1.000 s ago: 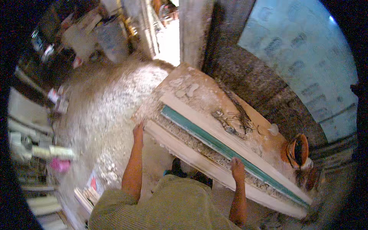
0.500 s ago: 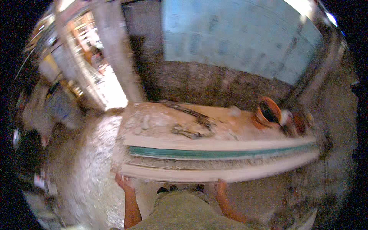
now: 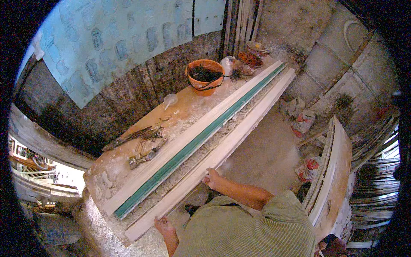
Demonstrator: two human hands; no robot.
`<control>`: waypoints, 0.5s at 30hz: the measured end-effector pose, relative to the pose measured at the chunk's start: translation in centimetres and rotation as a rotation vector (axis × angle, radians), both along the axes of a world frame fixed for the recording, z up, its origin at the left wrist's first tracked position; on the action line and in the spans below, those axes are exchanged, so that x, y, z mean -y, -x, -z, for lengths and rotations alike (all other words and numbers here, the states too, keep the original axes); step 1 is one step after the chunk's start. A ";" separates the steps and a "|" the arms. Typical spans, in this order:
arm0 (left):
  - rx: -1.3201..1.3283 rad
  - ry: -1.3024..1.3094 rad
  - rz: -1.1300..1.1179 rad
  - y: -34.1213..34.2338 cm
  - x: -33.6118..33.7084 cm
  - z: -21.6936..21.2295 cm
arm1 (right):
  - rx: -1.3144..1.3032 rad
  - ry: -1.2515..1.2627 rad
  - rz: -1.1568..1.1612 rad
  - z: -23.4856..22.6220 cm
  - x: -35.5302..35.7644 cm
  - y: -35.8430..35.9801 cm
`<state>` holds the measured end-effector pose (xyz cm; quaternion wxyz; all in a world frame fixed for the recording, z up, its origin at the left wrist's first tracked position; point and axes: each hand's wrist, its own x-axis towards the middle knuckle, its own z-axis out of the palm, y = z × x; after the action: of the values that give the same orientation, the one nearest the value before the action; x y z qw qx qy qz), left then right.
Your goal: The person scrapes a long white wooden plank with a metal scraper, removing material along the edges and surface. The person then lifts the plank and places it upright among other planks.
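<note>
Both hands are on the long white moulding (image 3: pixel 222 145), which lies along the near edge of the workbench (image 3: pixel 188 105), running from its near-left corner to the far-right end. The left hand (image 3: pixel 165 226) grips the moulding's underside close to the left end, fingers curled round it. The right hand (image 3: pixel 212 177) clasps the outer edge around mid-length. Just behind the moulding lies a green strip (image 3: pixel 192 147), parallel to it. At the far edge stand an orange bucket (image 3: pixel 204 77) and a plastic funnel (image 3: pixel 170 100).
</note>
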<state>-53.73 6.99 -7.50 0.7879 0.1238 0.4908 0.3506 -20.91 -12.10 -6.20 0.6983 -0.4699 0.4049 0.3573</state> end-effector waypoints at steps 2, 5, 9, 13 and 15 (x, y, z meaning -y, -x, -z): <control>0.053 0.082 0.042 -3.9 2.9 -1.6 | -0.012 -0.010 -0.034 1.1 0.6 -0.4; 0.129 0.146 0.137 -9.8 6.6 -5.2 | -0.017 -0.092 -0.122 1.2 1.3 -0.6; 0.004 0.133 0.061 -14.0 8.5 -5.0 | -0.074 -0.262 -0.403 -1.9 4.3 -2.8; -0.247 0.090 -0.140 -15.0 8.0 0.7 | -0.066 -0.371 -0.873 -4.1 11.5 -12.4; -0.434 -0.192 -0.069 -14.7 7.6 2.6 | 0.128 -0.427 -1.007 -3.6 16.2 -19.5</control>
<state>-39.02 -0.59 -10.13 0.6362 0.2540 0.6170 0.3874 -1.38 -28.29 -2.63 0.5440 -0.4743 0.0051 0.6922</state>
